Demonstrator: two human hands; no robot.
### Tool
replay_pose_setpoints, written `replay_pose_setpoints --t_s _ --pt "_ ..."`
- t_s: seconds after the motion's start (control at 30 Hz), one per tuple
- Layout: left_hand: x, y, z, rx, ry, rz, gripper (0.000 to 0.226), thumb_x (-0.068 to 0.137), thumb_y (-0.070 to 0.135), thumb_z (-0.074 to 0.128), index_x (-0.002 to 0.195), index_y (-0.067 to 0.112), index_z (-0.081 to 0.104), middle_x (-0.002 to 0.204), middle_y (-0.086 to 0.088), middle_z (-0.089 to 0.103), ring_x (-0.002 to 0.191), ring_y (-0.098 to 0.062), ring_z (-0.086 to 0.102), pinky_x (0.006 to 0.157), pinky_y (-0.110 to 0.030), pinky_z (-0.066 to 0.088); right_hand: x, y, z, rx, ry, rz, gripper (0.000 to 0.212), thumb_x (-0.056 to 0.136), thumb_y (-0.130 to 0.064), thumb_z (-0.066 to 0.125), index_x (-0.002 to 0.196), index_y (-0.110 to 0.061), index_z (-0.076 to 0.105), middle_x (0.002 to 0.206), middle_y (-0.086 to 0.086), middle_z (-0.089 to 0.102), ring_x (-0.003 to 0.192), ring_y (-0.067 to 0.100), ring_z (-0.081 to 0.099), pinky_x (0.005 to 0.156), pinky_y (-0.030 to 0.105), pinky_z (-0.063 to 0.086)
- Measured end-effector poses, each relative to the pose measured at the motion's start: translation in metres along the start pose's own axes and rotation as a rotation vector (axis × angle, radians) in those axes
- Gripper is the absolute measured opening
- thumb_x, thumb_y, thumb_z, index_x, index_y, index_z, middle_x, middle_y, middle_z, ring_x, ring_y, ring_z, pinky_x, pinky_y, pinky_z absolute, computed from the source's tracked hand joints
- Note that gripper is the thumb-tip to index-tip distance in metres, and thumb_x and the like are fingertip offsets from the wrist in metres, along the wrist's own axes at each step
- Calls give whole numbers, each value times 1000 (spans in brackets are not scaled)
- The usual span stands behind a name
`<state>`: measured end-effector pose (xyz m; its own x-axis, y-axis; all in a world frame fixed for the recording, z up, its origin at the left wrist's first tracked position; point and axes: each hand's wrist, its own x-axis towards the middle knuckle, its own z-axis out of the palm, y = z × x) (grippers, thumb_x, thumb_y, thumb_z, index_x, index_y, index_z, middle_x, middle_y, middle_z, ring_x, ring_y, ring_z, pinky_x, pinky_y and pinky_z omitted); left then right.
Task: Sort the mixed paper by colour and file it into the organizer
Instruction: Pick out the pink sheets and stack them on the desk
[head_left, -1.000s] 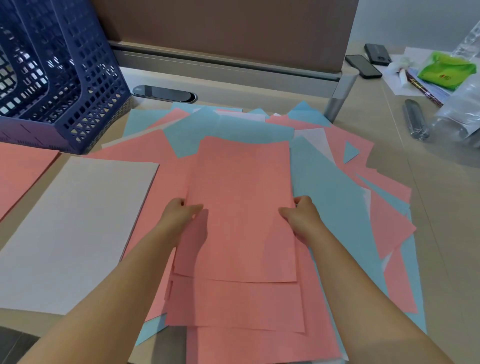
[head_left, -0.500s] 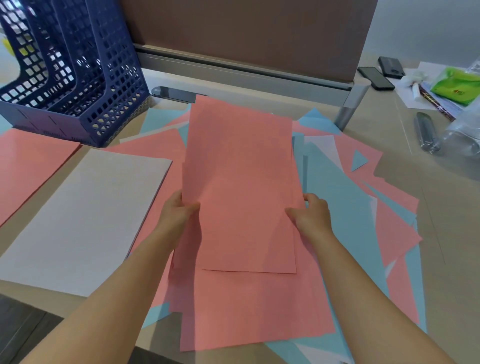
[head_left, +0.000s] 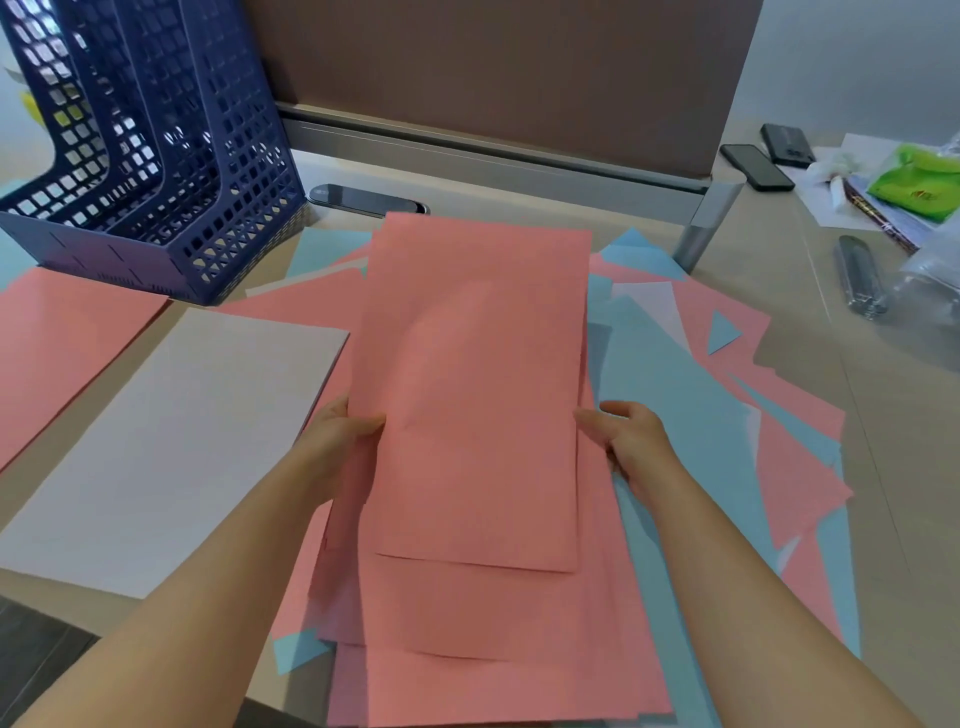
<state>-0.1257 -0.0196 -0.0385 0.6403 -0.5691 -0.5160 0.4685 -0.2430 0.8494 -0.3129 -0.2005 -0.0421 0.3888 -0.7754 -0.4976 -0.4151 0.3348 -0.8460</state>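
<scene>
— Pink, mostly: a pink sheet (head_left: 478, 384) is held up over the mixed pile of paper (head_left: 675, 415), its far edge tilted toward the partition (head_left: 493, 78). What are the hands doing?

— Left hand (head_left: 337, 447) grips the sheet's left edge, thumb curled over the front face, fingers hidden behind the paper. Right hand (head_left: 631, 441) sits at the right edge; its thumb reaches to the sheet's border, and the other fingers curl down toward the blue sheet (head_left: 670, 374) beneath. Whether it truly pinches the pink sheet or only touches the edge, I cannot tell.

— And the pile itself?

— Pink, blue and a little white paper fanned out loosely across the middle of the worktop (head_left: 857, 441), more pink sheets stacked under the held one and running to the near edge.

— Anything already sorted?

— A white stack (head_left: 171, 441) lies flat just left of the pile, squared up. Further left is a pink stack (head_left: 67, 353), partly cut off by the frame.

— Where is the organizer?

— Far left: the dark blue lattice organizer (head_left: 171, 156) stands upright behind the two stacks. I see no paper in its slots, though the view into them is partial.

— The right side?

— Two dark phones (head_left: 763, 166), a green packet (head_left: 919, 182), a dark oblong case (head_left: 860, 280) and some clear plastic wrapping, all well apart from the paper.
</scene>
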Motion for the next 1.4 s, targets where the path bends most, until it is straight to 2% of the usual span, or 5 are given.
replay_pose_setpoints --t_s 0.13,0.3,0.6,1.03,1.4 --pt "9 -1 17 -85 12 -4 20 93 -11 36 91 0 52 82 -9 58 68 -14 63 79 -18 53 -1 2 -4 -10 -207 112 35 84 -17 65 114 -6 51 92 -1 61 95 16 58 108 38 37" --pt "18 2 39 214 19 36 23 91 -8 44 81 13 48 81 -7 54 68 -13 51 53 -19 51 3 5 -4 -110 -134 42 31 81 0 65 112 4 61 91 11 65 77 22 62 73 29 53" --pt "29 -6 26 203 0 -175 32 90 1 53 121 -2 45 110 -21 57 67 -17 55 41 -18 46 4 6 -5 -79 -26 -90 23 84 11 53 100 -3 62 85 7 63 84 26 60 84 39 51" --pt "-1 100 58 90 -13 478 40 83 -17 40 95 15 61 67 16 68 64 -2 62 60 -15 51 -27 -93 -22 97 82 -385 32 80 14 53 73 -16 62 53 -13 64 44 -5 57 48 12 49" --pt "-15 155 68 -40 -122 538 34 80 -17 51 84 15 60 84 -3 62 79 -18 58 78 -29 48 -52 -144 -20 194 118 -517 29 82 8 55 73 -19 57 76 8 55 75 21 48 71 33 41"
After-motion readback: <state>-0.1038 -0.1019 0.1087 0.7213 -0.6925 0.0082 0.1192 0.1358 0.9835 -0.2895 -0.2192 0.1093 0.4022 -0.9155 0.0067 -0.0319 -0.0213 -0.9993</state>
